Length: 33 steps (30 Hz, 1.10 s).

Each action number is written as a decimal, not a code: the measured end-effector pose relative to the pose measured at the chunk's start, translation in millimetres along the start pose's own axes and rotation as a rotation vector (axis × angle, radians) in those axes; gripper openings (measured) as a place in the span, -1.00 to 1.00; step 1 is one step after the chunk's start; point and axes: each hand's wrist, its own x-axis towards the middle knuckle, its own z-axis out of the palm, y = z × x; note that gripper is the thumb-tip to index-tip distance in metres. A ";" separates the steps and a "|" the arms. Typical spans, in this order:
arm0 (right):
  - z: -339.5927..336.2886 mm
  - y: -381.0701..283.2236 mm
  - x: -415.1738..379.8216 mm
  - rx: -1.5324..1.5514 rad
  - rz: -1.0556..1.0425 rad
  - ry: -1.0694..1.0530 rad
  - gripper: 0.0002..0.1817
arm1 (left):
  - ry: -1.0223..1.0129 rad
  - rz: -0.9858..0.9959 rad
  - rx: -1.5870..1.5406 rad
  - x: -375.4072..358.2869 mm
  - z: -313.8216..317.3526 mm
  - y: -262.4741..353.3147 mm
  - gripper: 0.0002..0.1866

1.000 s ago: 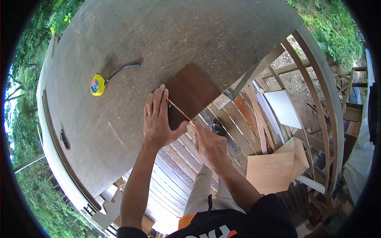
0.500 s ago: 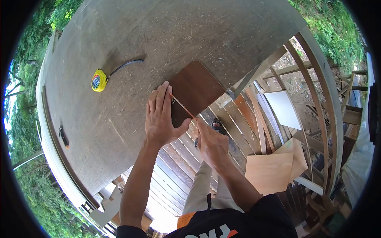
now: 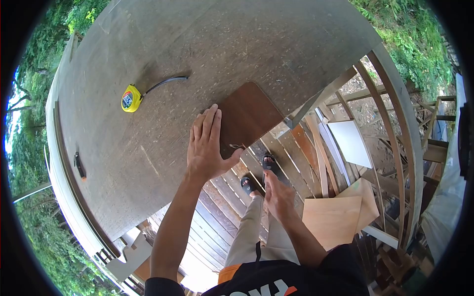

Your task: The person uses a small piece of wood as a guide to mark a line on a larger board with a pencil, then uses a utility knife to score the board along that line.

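A dark brown board (image 3: 252, 111) with a rounded corner lies at the near edge of the worktable. My left hand (image 3: 206, 145) rests flat along the board's left side, fingers stretched forward and thumb out toward its near edge. By the thumb is a small pale loop-shaped thing (image 3: 237, 146), too small to identify. My right hand (image 3: 280, 198) is closed above the floor, apart from the board. A thin reddish stick (image 3: 267, 172) shows only as a short tip at its fingers; the rest is hidden.
A yellow tape measure (image 3: 131, 98) with its blade partly out lies on the worktable (image 3: 123, 163). A small black tool with an orange end (image 3: 79, 166) is at the left edge. Plywood pieces (image 3: 331, 219), a white panel (image 3: 350, 143) and wooden strips stand to the right below.
My right hand has drawn back toward my body with the reddish stick, which lay across the board beside my left hand. The pale loop now sits nearer the thumb. The view has shifted slightly.
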 end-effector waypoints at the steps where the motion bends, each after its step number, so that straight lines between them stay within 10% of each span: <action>1: -2.6 2.8 -6.9 0.000 -0.015 0.030 -0.49 | 0.000 -0.001 0.000 -0.7 -0.4 0.3 0.09; 33: 1.6 -38.5 51.4 -0.046 0.030 -0.001 -0.52 | -0.001 0.033 -0.004 2.3 -2.8 0.8 0.08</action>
